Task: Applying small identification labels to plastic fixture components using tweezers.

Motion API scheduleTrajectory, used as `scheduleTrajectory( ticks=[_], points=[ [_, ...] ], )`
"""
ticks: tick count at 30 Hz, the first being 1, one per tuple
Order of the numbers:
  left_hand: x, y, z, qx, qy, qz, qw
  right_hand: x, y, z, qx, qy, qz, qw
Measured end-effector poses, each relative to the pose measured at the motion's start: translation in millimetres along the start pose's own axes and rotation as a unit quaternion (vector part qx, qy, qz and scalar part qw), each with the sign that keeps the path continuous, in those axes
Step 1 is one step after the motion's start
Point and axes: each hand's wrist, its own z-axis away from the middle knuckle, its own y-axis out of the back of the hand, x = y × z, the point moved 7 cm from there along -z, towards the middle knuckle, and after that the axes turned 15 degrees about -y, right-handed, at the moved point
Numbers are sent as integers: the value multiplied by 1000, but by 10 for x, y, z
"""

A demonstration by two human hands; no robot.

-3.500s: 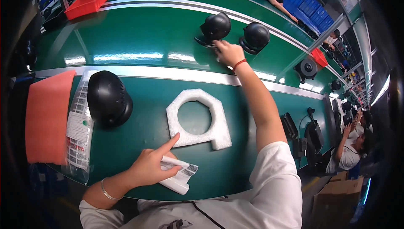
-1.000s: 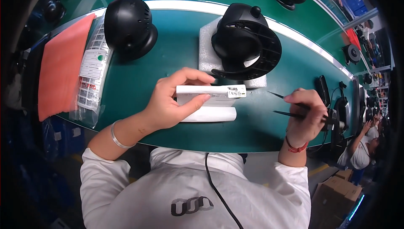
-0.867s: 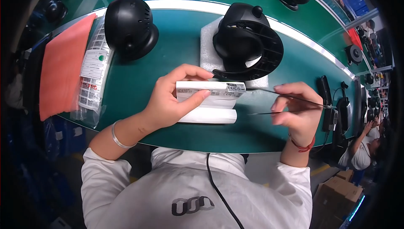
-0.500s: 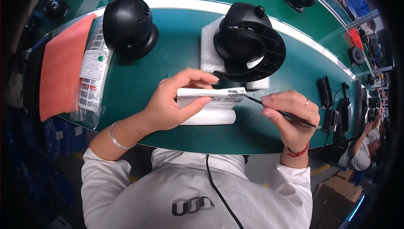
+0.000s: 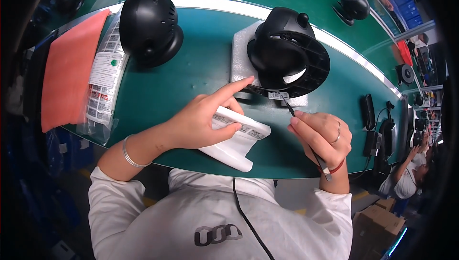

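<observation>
Head view, and I'm scanning from the left: red mat (image 5: pixel 67 71) at the bench edge, bag of labels (image 5: pixel 103 85) beside it, a black dome (image 5: pixel 149 26) behind. My left hand (image 5: pixel 203 121) curls round the white sheet (image 5: pixel 236 138), thumb pressed on its strip, forefinger pointing out toward the base. My right hand (image 5: pixel 321 133) is pinched tight on the tweezers (image 5: pixel 301 131), and their tips carry a small label (image 5: pixel 277 95) right at the rim of the black base (image 5: pixel 289 52) on its foam block (image 5: pixel 240 54). I judge I'm mid-placement: label off the sheet, not yet stuck down. Next I'd need to square it to the rim, press, then loosen the tweezers without dragging it askew.
</observation>
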Motion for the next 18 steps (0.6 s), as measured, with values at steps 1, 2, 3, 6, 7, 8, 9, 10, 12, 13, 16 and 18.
scheduleTrajectory(
  ticks=[1, 2, 3, 6, 7, 8, 9, 10, 12, 13, 16, 18],
  points=[
    [2, 1, -1, 0, -1, 1, 1000, 14, -13, -6, 5, 2, 2, 1000],
    [5, -1, 0, -1, -1, 0, 1000, 39, -26, -11, 5, 1, 3, 1000],
    [4, -4, 2, -2, -2, -2, 1000, 59, -36, -14, 7, 5, 2, 1000],
    [0, -4, 2, -1, -13, -1, 1000, 111, -49, -23, 6, 6, 1, 1000],
    [0, -5, 3, -1, -13, -1, 1000, 124, -52, -22, 3, 5, -1, 1000],
    [6, -3, 4, -1, -16, -3, 1000, 135, -58, -15, 3, 5, 0, 1000],
    [10, -1, 1, -1, -19, -5, 1000, 153, -66, -4, 2, 1, -4, 1000],
    [10, 0, -1, -1, -20, -5, 1000, 165, -73, 4, 2, -2, -8, 1000],
    [13, 0, -2, -4, -20, -7, 1000, 178, -81, 11, 2, -6, -15, 1000],
    [17, 2, -5, -3, -20, -7, 1000, 185, -81, 10, 2, -10, -23, 1000],
    [13, -3, -7, -6, -13, -5, 1000, 195, -84, 13, -8, -42, -31, 999],
    [10, -7, -6, -7, -14, -2, 1000, 203, -79, 24, -2, -60, -39, 997]
  ],
)
